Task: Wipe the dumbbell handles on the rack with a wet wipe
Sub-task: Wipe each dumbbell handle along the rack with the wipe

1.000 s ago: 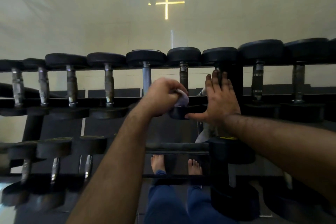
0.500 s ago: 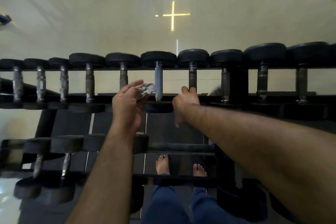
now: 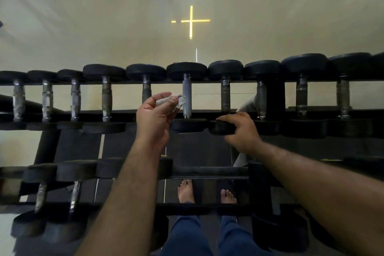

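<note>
My left hand (image 3: 153,118) pinches wipe (image 3: 176,101) at centre frame, beside handle (image 3: 187,97); my right hand (image 3: 239,129) grips dumbbell end (image 3: 220,128); loose pinch may drop wipe, dumbbell may roll

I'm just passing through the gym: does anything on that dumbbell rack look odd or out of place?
One handle on the top row is smooth, straight and pale grey, while its neighbours look darker and contoured. Otherwise nothing stands out.
</note>
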Available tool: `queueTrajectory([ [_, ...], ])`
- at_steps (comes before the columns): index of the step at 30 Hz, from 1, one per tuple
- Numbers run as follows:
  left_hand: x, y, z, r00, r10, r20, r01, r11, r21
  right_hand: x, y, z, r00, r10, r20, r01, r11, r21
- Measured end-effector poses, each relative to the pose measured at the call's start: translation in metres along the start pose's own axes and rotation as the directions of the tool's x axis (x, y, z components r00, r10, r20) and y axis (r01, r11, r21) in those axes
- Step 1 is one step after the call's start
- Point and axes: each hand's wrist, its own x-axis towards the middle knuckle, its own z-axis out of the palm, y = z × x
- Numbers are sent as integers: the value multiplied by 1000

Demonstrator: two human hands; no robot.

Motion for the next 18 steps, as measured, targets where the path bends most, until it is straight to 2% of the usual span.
queueTrajectory([
  [2, 3, -5, 6, 1000, -9, 6, 8, 998, 63, 2, -11, -3, 996, 61, 59, -56, 996, -75],
  [3, 3, -7, 11, 1000, -5, 18, 3, 994, 113, 4, -16, -7, 995, 40, 96, -26, 990, -140],
  [6, 6, -15, 30, 997, 28, 69, -47, 953, 299, 10, -19, -30, 970, -124, 208, 194, 913, -360],
  [7, 8, -19, 38, 996, 40, 82, -67, 932, 357, 12, -18, -41, 968, -158, 194, 227, 880, -417],
  [9, 17, -32, 52, 987, 106, 123, -154, 853, 499, 17, -10, -60, 989, -124, 82, 149, 852, -503],
  [11, 30, -45, 67, 950, 230, 212, -313, 707, 634, 24, -9, -76, 999, 52, -5, -47, 855, -516],
  [14, 52, -58, 90, 851, 384, 357, -504, 410, 760, 35, -12, -86, 949, 315, 15, -281, 866, -414],
  [16, 68, -63, 104, 739, 480, 473, -605, 164, 779, 39, -12, -82, 925, 374, 64, -335, 884, -327],
  [18, 79, -72, 114, 639, 474, 606, -672, -40, 739, 39, -10, -73, 922, 367, 122, -286, 859, -426],
])
